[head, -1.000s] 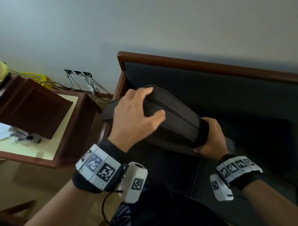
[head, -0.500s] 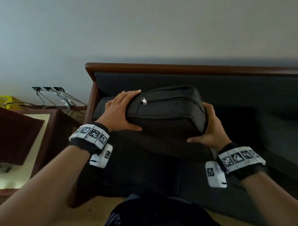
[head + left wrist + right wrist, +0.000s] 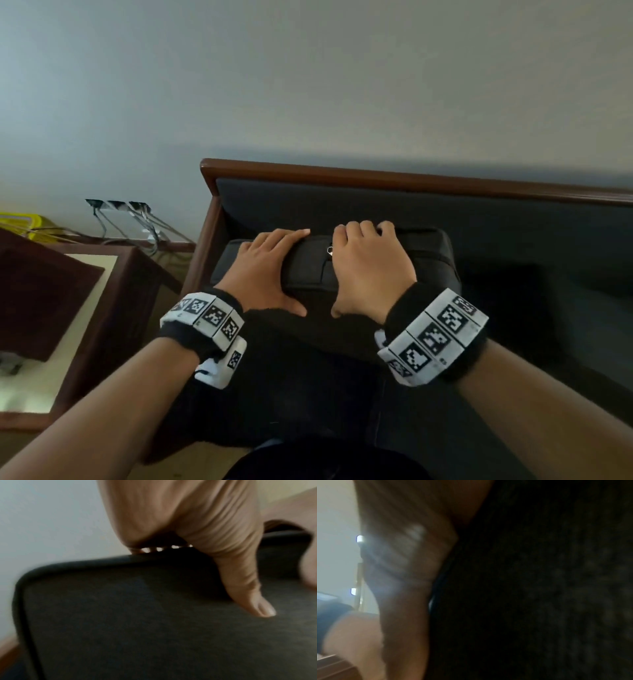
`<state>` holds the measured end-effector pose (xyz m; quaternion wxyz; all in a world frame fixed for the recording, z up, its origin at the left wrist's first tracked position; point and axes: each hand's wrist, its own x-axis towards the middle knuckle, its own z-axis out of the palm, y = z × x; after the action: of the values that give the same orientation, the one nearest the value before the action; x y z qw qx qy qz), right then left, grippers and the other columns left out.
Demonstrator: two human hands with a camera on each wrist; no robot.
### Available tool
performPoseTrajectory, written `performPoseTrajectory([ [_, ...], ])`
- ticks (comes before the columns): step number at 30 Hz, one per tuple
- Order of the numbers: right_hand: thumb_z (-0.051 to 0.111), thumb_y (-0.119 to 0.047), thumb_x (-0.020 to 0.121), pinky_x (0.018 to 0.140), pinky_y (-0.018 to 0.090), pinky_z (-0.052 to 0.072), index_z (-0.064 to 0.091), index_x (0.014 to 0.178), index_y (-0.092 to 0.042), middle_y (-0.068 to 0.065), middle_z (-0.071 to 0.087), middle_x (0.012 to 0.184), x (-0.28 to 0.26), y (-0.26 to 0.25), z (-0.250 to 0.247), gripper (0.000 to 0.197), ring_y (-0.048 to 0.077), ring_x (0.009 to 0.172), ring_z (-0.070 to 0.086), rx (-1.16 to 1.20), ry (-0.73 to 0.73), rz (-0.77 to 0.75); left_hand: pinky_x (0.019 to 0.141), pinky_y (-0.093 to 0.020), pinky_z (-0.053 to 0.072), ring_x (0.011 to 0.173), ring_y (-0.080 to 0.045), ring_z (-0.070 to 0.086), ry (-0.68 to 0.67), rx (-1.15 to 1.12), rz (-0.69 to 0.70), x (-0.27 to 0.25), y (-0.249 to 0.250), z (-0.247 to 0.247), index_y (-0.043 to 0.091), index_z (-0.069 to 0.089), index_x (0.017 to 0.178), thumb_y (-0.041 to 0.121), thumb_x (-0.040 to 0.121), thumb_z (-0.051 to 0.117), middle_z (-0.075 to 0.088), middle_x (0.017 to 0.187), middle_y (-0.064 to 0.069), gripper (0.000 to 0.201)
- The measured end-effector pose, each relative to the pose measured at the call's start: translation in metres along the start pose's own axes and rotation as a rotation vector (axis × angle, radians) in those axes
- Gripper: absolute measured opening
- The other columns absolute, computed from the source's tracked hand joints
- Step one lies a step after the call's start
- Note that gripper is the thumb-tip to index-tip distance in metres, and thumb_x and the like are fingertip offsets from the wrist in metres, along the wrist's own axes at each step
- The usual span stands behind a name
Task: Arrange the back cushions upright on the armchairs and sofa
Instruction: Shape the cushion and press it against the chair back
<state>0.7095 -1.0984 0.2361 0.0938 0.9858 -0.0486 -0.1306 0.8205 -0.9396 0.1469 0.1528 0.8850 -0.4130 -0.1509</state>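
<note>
The right wrist view is blurred and dark; the right hand [image 3: 406, 561] fingers are hidden there. The dark grey fabric back cushion [image 3: 421, 253] is cut off in the left wrist view at 6 o'clock.

Head looks down; wrists close on cushion [image 3: 421, 253].
</note>
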Motion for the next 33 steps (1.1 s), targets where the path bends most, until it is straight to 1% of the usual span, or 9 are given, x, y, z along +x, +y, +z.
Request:
performPoseTrajectory([
  [4,0.075,-0.057,0.059,0.096,0.048,0.038,0.047,0.126,-0.013,0.008,0.053,0.121,-0.022,0.015,0.01,0.085,0.029,0.112,0.049,0.053,0.071,-0.03,0.112,-0.05,0.023,0.137,-0.022,0.031,-0.058,0.026,-0.102,-0.028,-0.049,0.001,0.051,0.013,0.146,0.064,0.045,0.084,0.031,0.147,0.009,0.125],
  [7,0.073,-0.056,0.057,0.09,0.043,0.039,0.051,0.121,-0.018,0.002,0.056,0.113,-0.03,0.04,0.01,0.078,0.024,0.105,0.052,0.1,0.071,0.01,0.111,-0.048,0.034,0.132,-0.017,0.042,0.059,-0.387,-0.184,-0.046,-0.07,0.018,0.058,0.022,0.138,0.054,0.04,0.088,0.04,0.141,0.018,0.119],
  [10,0.075,-0.056,0.058,0.091,0.04,0.038,0.053,0.12,-0.019,-0.001,0.058,0.113,-0.032,0.051,0.01,0.076,0.021,0.105,0.054,0.136,0.066,0.026,0.106,-0.045,0.045,0.123,-0.003,0.048,0.114,-0.67,-0.122,-0.04,-0.06,0.025,0.057,0.03,0.128,0.038,0.04,0.094,0.043,0.134,0.017,0.11],
  [13,0.082,-0.053,0.052,0.093,0.041,0.035,0.054,0.117,-0.021,-0.003,0.059,0.11,-0.035,0.069,0.003,0.077,0.02,0.104,0.054,0.25,0.074,0.072,0.099,-0.046,0.049,0.108,-0.008,0.053,0.114,-0.529,-0.056,-0.025,-0.04,-0.001,0.046,0.031,0.116,0.029,0.042,0.099,0.046,0.118,0.017,0.102],
  [17,0.093,-0.035,0.034,0.094,0.041,0.031,0.059,0.112,-0.022,-0.004,0.061,0.106,-0.046,0.119,-0.009,0.085,0.024,0.105,0.055,0.483,0.194,0.171,0.091,-0.04,0.052,0.106,-0.014,0.056,0.198,-0.427,0.095,-0.018,0.005,-0.069,0.034,0.037,0.118,0.058,0.038,0.086,0.05,0.113,0.013,0.096],
  [21,0.082,-0.036,0.029,0.099,0.059,0.04,0.06,0.119,-0.018,0.004,0.064,0.116,-0.043,0.156,0.034,0.094,0.031,0.112,0.058,0.715,0.409,0.218,0.091,-0.027,0.043,0.108,-0.008,0.055,0.4,-0.342,0.258,-0.004,0.057,-0.111,0.024,0.05,0.124,0.06,0.045,0.084,0.056,0.116,0.011,0.093],
  [24,0.077,-0.037,0.042,0.103,0.058,0.04,0.05,0.134,-0.018,0.009,0.057,0.132,-0.022,0.152,0.086,0.098,0.032,0.124,0.053,0.897,0.446,0.213,0.096,-0.03,0.042,0.107,-0.017,0.055,0.416,-0.196,0.301,0.024,0.093,-0.077,0.02,0.058,0.121,0.051,0.048,0.086,0.061,0.117,0.004,0.085],
  [28,0.095,-0.028,0.044,0.115,0.053,0.031,0.02,0.152,-0.028,0.008,0.029,0.156,0.008,0.107,0.142,0.13,0.026,0.144,0.031,1.148,0.202,0.121,0.087,-0.047,0.047,0.101,-0.028,0.05,0.285,-0.054,0.219,0.065,0.111,0.017,0.023,0.054,0.13,0.056,0.055,0.079,0.055,0.113,-0.007,0.085],
  [33,0.087,-0.034,0.032,0.106,0.049,0.043,0.032,0.137,-0.043,-0.003,0.044,0.139,0.007,0.131,0.172,0.118,0.019,0.128,0.047,1.532,0.289,0.308,0.099,-0.048,0.037,0.123,-0.026,0.044,0.064,-0.028,0.141,0.109,0.125,0.047,0.029,0.03,0.148,0.068,0.06,0.074,0.044,0.137,-0.004,0.106],
])
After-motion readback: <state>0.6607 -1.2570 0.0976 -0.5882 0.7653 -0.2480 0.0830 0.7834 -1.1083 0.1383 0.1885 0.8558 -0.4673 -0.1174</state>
